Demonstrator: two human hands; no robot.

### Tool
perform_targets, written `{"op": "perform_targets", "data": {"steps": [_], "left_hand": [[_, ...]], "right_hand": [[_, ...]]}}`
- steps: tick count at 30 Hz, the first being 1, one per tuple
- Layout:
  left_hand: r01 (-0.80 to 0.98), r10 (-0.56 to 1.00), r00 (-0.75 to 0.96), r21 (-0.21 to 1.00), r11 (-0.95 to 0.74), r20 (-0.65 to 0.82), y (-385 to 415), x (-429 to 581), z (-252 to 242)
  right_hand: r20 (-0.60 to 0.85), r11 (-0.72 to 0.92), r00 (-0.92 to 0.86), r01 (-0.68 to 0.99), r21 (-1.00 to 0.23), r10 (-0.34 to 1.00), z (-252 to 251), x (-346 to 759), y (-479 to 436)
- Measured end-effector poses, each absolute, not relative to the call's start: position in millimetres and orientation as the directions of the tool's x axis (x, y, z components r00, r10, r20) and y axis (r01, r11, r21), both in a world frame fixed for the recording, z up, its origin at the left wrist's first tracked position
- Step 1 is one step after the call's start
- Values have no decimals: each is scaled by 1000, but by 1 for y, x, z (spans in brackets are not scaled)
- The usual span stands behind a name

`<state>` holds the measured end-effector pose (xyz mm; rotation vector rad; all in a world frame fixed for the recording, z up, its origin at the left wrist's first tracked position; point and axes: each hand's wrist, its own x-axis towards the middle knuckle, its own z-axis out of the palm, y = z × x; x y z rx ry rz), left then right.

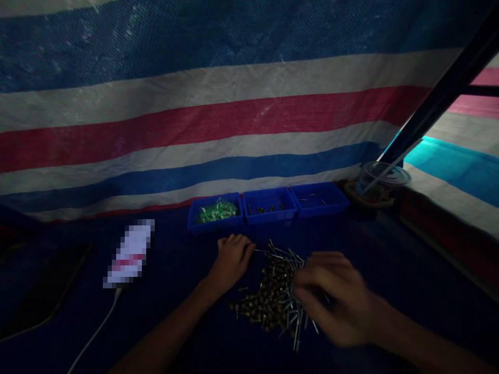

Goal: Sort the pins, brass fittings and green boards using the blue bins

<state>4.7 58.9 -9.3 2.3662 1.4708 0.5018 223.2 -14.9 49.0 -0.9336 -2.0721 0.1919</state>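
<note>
A heap of thin metal pins and small brass-coloured parts (273, 291) lies on the dark blue table cover. My left hand (232, 259) rests at the heap's left edge, fingers curled and pinched on a thin pin that sticks out to the right. My right hand (339, 298) hovers over the heap's right side; it is smeared by motion and its fingers cannot be read. Three blue bins stand in a row behind the heap: the left bin (215, 212) holds green pieces, the middle bin (268, 206) a few small brass parts, the right bin (319, 199) a few pins.
A striped blue, white and red tarp (195, 119) hangs close behind the bins. A blurred-out white object (130, 253) with a cable lies at the left. A clear round container (380, 179) stands at the right, beside a dark slanting pole (440, 93).
</note>
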Motion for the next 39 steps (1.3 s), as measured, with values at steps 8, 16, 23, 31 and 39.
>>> {"op": "perform_targets", "data": {"steps": [8, 16, 23, 31, 39], "left_hand": [[724, 902, 333, 539, -431, 275, 46, 10, 4], [642, 881, 385, 607, -469, 275, 36, 19, 5], [613, 883, 399, 645, -456, 246, 37, 16, -1], [607, 911, 402, 718, -341, 93, 40, 15, -1], [599, 827, 561, 703, -383, -28, 40, 4, 13]], "right_hand": [[545, 609, -404, 747, -267, 734, 3, 212, 13], [641, 611, -363, 762, -214, 676, 11, 208, 7], [645, 652, -366, 705, -279, 671, 5, 210, 14], [729, 655, -303, 711, -256, 614, 0, 223, 31], [717, 26, 142, 976, -218, 682, 29, 303, 79]]}}
